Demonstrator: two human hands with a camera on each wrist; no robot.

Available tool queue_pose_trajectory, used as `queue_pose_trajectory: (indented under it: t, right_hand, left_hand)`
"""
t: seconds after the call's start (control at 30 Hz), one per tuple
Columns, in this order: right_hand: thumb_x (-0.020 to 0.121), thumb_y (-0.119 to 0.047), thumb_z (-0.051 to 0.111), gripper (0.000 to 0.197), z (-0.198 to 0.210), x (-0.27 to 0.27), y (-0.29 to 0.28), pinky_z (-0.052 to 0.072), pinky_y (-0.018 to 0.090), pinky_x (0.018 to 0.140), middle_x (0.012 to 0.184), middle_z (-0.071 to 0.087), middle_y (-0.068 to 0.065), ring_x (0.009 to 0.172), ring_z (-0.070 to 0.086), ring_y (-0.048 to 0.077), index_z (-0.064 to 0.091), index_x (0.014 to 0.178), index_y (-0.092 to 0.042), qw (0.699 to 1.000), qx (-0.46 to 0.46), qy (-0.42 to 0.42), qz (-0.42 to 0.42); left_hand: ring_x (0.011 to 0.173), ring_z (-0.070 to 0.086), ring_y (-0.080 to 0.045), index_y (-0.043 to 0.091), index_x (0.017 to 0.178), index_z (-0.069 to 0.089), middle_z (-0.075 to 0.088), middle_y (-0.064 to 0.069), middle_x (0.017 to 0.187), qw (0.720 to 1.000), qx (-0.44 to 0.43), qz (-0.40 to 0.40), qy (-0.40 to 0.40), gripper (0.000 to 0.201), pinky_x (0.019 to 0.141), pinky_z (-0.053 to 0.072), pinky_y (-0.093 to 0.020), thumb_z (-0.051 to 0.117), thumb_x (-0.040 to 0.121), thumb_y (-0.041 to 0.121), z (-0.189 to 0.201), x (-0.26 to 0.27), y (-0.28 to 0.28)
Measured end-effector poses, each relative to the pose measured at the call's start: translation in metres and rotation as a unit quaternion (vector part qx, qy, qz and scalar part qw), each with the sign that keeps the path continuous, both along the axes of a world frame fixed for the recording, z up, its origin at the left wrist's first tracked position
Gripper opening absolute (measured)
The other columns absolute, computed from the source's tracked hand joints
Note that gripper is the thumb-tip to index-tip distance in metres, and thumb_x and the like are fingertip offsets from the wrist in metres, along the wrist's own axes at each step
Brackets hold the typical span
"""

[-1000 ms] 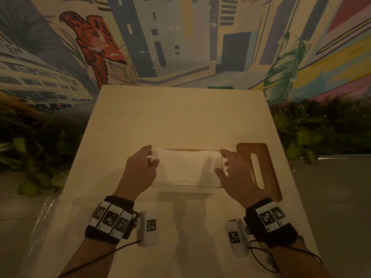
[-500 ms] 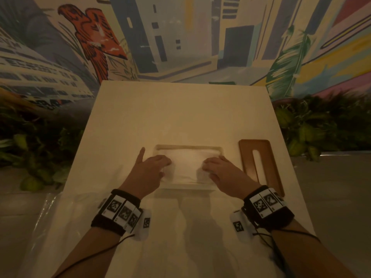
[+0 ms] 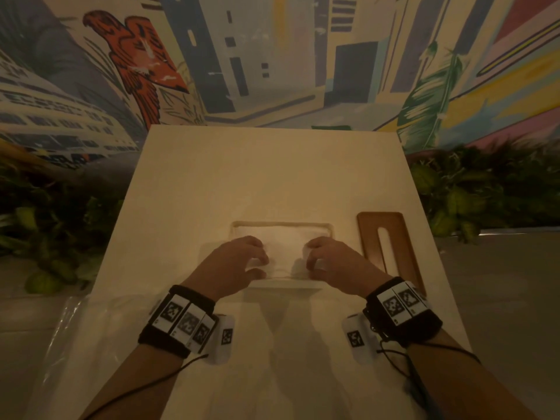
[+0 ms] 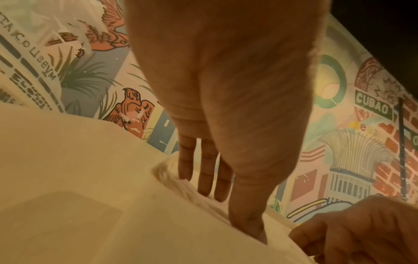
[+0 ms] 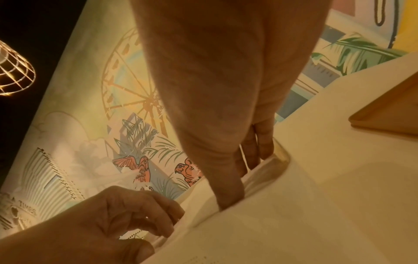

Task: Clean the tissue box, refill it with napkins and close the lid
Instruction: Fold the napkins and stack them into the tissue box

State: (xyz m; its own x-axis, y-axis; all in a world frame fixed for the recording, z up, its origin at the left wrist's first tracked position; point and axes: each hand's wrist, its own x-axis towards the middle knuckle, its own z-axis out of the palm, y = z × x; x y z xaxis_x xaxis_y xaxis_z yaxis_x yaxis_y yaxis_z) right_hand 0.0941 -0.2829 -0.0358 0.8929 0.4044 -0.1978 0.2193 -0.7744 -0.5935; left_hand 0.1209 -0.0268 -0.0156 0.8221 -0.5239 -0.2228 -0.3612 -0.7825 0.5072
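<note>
White napkins (image 3: 283,242) now sit down inside the tissue box (image 3: 331,228), which rests near the middle of the counter (image 3: 272,177); a second ago we were holding the stack by its ends above the opening, so the refill is nearly done. Our left hand (image 3: 235,263) and right hand (image 3: 336,262) are over the near half of the stack, each toward its own end. The left wrist view shows straight fingers (image 4: 204,176) pushing down into the paper, and the right wrist view shows the same on the other side, with fingertips (image 5: 233,198) tucked along the box wall. Neither hand grips anything. We judge we are seating the edges flat. Just right of the box lies the brown slotted lid (image 3: 391,247), still off, so closing comes next. Behind the counter runs a painted wall (image 3: 272,56).
</note>
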Motion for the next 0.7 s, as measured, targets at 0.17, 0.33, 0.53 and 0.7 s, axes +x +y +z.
queue_pose_trajectory:
  t: [0.17, 0.33, 0.53, 0.7]
  right_hand:
    - [0.085, -0.018, 0.070, 0.002, 0.002, -0.001, -0.001, 0.042, 0.026, 0.099, 0.128, 0.053, -0.001, 0.116, 0.054, 0.013, 0.071, 0.085, -0.017, 1.000, -0.004, 0.006, -0.008]
    - [0.087, -0.017, 0.068, 0.005, 0.004, -0.003, 0.003, 0.035, 0.016, 0.096, 0.130, 0.052, -0.001, 0.117, 0.052, 0.012, 0.071, 0.089, -0.015, 1.000, -0.014, -0.003, -0.017]
    - [0.090, -0.015, 0.064, 0.008, 0.004, -0.004, 0.005, 0.034, 0.016, 0.094, 0.126, 0.054, 0.001, 0.116, 0.052, 0.014, 0.069, 0.094, -0.010, 0.999, -0.022, -0.025, -0.008]
    - [0.094, -0.014, 0.057, 0.011, 0.000, -0.004, 0.001, 0.040, 0.021, 0.093, 0.129, 0.052, -0.001, 0.115, 0.051, 0.013, 0.068, 0.092, -0.012, 1.000, -0.018, -0.018, -0.005]
  left_hand:
    - [0.104, 0.057, -0.008, 0.028, 0.091, 0.071, 0.057, 0.013, 0.120, 1.000, -0.005, -0.004, -0.016, 0.008, 0.087, 0.042, -0.021, 0.068, 0.084, 0.026, 0.001, 0.000, 0.000]
    - [0.104, 0.057, -0.007, 0.024, 0.088, 0.070, 0.060, 0.012, 0.117, 0.999, -0.015, 0.006, -0.032, 0.006, 0.085, 0.038, -0.016, 0.064, 0.086, 0.023, -0.003, -0.002, 0.000]
    - [0.107, 0.050, -0.014, 0.034, 0.094, 0.066, 0.055, 0.009, 0.118, 0.999, 0.008, -0.005, -0.032, 0.013, 0.093, 0.043, -0.037, 0.068, 0.081, 0.037, -0.007, -0.004, -0.008]
    - [0.108, 0.049, -0.014, 0.033, 0.087, 0.066, 0.055, 0.009, 0.121, 0.999, 0.019, -0.003, -0.032, 0.005, 0.095, 0.042, -0.038, 0.066, 0.083, 0.036, -0.007, -0.004, -0.010]
